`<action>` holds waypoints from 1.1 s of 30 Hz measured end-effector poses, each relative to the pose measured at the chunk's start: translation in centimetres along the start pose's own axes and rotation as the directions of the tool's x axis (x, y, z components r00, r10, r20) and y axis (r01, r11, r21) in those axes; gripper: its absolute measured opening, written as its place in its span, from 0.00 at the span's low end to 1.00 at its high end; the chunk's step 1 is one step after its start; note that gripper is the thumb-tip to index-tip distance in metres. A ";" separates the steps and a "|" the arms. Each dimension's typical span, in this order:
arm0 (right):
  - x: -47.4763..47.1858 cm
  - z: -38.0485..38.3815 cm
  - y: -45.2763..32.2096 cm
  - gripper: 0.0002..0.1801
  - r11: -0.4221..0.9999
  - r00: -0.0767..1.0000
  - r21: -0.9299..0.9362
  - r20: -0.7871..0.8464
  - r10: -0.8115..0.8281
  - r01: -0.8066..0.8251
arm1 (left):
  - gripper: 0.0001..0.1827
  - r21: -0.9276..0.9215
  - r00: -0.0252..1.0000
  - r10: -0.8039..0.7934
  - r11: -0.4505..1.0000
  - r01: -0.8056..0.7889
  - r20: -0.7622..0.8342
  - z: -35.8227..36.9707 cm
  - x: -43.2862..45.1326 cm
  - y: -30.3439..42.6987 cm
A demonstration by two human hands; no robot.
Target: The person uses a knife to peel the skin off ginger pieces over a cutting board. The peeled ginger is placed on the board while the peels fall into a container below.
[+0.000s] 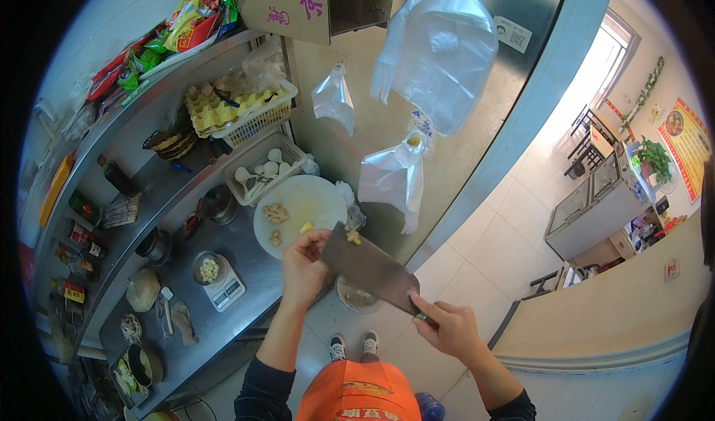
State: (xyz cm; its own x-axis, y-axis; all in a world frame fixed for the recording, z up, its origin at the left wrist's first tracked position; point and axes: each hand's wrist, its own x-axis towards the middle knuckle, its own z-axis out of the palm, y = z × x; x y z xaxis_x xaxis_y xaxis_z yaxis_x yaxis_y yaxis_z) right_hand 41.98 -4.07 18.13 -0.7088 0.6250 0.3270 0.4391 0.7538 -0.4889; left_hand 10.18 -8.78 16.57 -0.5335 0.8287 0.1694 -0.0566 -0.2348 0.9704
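My right hand (449,329) grips the handle of a broad cleaver (371,273), held flat in front of my body. At the far end of the blade, my left hand (304,267) has its fingers curled against the corner; whether they pinch something there is hidden. A small piece of ginger (353,237) shows at the blade's upper edge. Just beyond my left fingers, a peeled yellow piece (305,227) appears over the round white cutting board (321,197). Knobs of unpeeled ginger (275,214) lie on that board. Below the cleaver, a bowl (357,298) stands at floor level.
The steel counter (251,242) carries a kitchen scale (226,290) with a metal bowl of pale cloves (209,269). A basket of white spoons (268,170) is behind the board. Plastic bags (441,47) hang on the steel panel ahead. To the right, a tiled floor (486,242) leads through a doorway.
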 end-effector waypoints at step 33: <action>-2.4 -2.6 0.4 0.34 0.999 0.998 -0.041 -0.045 -0.035 0.033 | 0.13 -0.219 0.998 -0.055 0.974 0.052 -0.007 3.3 2.0 -0.1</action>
State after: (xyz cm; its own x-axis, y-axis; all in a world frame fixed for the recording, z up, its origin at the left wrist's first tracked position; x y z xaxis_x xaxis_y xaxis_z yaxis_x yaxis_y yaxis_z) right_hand 45.29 -4.75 19.22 -0.6980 0.6069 0.3800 0.4375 0.7816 -0.4446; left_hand 11.88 -5.45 17.34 -0.5354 0.8368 0.1149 -0.2679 -0.2973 0.9164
